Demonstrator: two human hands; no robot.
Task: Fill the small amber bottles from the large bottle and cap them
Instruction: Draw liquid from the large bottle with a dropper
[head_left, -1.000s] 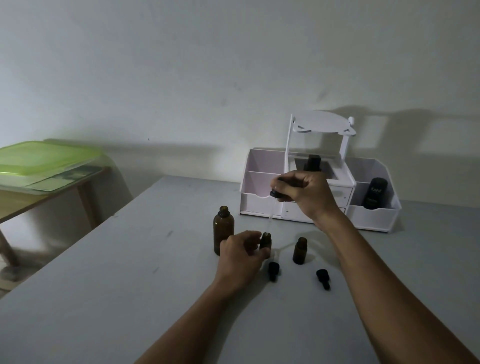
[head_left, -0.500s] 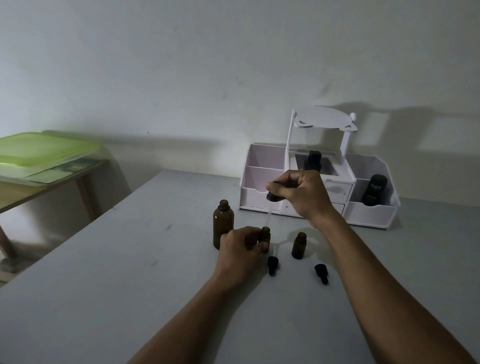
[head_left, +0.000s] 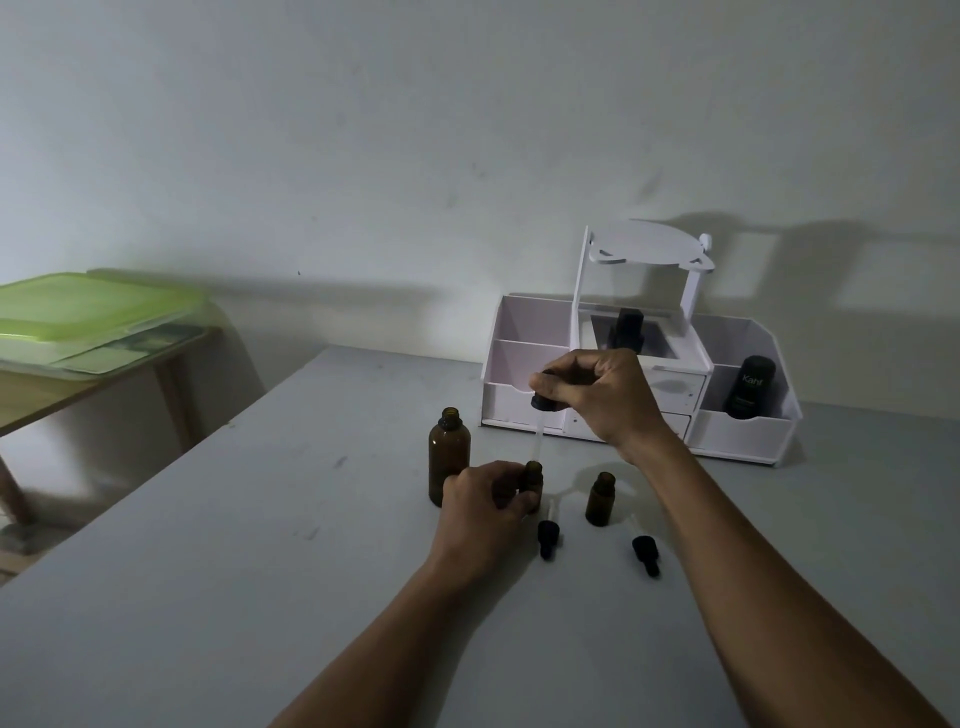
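The large amber bottle (head_left: 448, 455) stands uncapped on the grey table (head_left: 260, 571). My left hand (head_left: 485, 499) grips a small amber bottle (head_left: 533, 475) just right of it. Above that bottle my right hand (head_left: 597, 397) pinches a black dropper cap (head_left: 541, 401), and its clear pipette (head_left: 538, 434) points down at the bottle's mouth. A second small amber bottle (head_left: 601, 499) stands open further right. Two black dropper caps (head_left: 547, 538) (head_left: 645, 554) lie on the table in front of the bottles.
A white desk organiser (head_left: 639, 374) stands at the back against the wall, holding a dark bottle (head_left: 627, 328) and a black labelled container (head_left: 748, 387). A wooden side table with a green lidded box (head_left: 88, 312) is at the left, beyond the table's edge.
The right hand with the dropper has stayed over the small bottle, with the pipette tip at its mouth. The left hand keeps its hold. The camera shifted slightly.
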